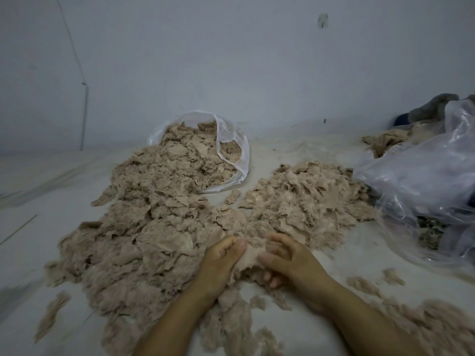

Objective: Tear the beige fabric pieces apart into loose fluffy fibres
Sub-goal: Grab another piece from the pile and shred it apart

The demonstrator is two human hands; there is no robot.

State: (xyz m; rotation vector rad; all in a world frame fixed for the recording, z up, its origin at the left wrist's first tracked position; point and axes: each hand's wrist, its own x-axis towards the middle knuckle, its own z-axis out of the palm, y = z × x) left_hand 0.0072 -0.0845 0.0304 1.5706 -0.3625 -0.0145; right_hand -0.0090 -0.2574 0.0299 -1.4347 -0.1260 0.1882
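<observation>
Beige fabric piece [248,255]: held above the floor [51,227], in front of the main fabric heap [154,227]. Left hand [221,260] and right hand [288,258] each pinch one edge, close together. Judged light, soft, limp, easily torn; best gripped at opposite edges. Loose fibres [424,322] lie near right; open plastic bag [231,150] behind.

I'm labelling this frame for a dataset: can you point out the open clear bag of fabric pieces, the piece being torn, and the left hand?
clear bag [245,160]: head view, on its right plastic wall.
fabric piece [250,255]: head view, on the stretch between both hands.
left hand [221,260]: head view, on its back.
</observation>
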